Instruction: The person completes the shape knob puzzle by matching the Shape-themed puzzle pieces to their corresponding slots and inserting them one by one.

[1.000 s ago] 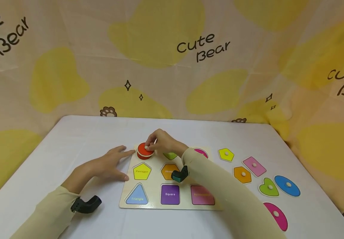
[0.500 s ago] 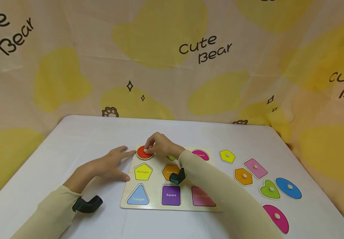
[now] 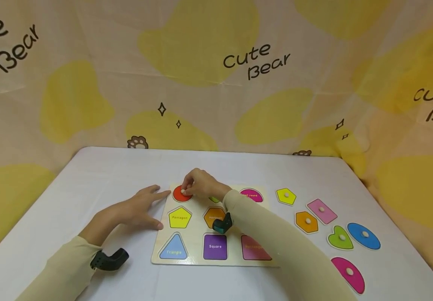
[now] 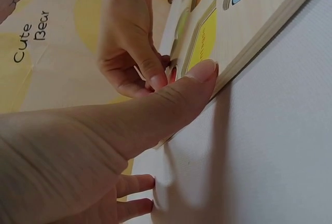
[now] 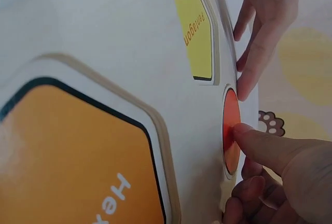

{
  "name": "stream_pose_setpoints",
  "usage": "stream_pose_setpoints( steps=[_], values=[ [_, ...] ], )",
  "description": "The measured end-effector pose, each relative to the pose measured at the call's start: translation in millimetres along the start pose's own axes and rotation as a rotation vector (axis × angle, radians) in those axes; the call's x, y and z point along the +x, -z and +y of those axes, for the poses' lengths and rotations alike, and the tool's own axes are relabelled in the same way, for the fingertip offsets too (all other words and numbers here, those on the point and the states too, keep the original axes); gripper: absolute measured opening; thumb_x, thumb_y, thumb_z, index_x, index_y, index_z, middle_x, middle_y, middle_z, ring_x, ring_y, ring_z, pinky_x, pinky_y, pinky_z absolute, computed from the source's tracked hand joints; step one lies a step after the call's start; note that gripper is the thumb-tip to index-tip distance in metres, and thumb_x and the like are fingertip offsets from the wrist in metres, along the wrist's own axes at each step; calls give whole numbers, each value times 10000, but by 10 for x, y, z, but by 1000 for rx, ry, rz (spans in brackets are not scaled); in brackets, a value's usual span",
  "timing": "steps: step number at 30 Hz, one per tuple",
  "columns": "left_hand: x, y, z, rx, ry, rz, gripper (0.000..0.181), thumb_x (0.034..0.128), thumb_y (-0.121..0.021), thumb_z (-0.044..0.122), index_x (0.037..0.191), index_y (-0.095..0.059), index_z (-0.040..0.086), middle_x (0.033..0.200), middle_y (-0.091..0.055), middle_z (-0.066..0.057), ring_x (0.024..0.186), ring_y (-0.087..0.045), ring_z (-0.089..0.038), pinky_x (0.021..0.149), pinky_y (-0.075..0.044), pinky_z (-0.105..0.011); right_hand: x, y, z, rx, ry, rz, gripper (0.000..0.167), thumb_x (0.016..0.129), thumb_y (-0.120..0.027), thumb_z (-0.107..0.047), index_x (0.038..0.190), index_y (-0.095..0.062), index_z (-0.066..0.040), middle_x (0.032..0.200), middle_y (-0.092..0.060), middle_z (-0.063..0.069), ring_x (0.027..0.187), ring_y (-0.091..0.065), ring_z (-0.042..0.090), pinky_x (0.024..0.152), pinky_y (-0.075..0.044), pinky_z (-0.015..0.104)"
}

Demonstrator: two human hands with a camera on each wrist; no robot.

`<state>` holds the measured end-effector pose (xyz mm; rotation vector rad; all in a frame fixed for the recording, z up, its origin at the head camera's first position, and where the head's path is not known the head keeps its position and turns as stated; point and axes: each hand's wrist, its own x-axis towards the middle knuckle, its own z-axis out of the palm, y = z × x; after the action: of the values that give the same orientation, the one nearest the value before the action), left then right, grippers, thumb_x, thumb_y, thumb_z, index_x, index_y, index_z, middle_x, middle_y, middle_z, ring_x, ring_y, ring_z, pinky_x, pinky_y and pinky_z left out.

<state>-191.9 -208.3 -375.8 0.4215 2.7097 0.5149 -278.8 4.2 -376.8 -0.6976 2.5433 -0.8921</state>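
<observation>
the red circle piece (image 3: 178,196) lies in the far left recess of the wooden puzzle board (image 3: 195,246), and the right hand (image 3: 203,184) pinches its small knob between thumb and fingers. the left hand (image 3: 138,210) is spread, thumb and index finger at the board's left edge. just nearer than the circle is the yellow pentagon recess (image 3: 179,218), with the blue triangle recess (image 3: 174,249) at the near left corner and the purple square recess (image 3: 215,247) to its right. to the right of the board, a yellow pentagon piece (image 3: 282,197), pink rectangle piece (image 3: 316,211), orange hexagon piece (image 3: 302,223), green heart piece (image 3: 337,238), blue oval piece (image 3: 358,234) and magenta half-round piece (image 3: 344,265) lie on the white surface (image 3: 122,171). beyond its far edge hangs a yellow-patterned "cute bear" cloth (image 3: 197,100).
</observation>
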Motion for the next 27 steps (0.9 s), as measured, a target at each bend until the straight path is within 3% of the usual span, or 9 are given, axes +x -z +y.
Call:
stream_pose_setpoints(
  steps=[27],
  values=[
    [11, -5, 6, -2, -12, -1, 1021, 737, -875, 447, 1573, -371, 147, 1618, -244, -312, 1478, -225, -552, 1102, -345, -742, -21, -35, 86, 63, 32, -1, 108, 916, -761, -183, 986, -762, -101, 871, -633, -5, 867, -549, 143, 712, -461, 179]
  ],
)
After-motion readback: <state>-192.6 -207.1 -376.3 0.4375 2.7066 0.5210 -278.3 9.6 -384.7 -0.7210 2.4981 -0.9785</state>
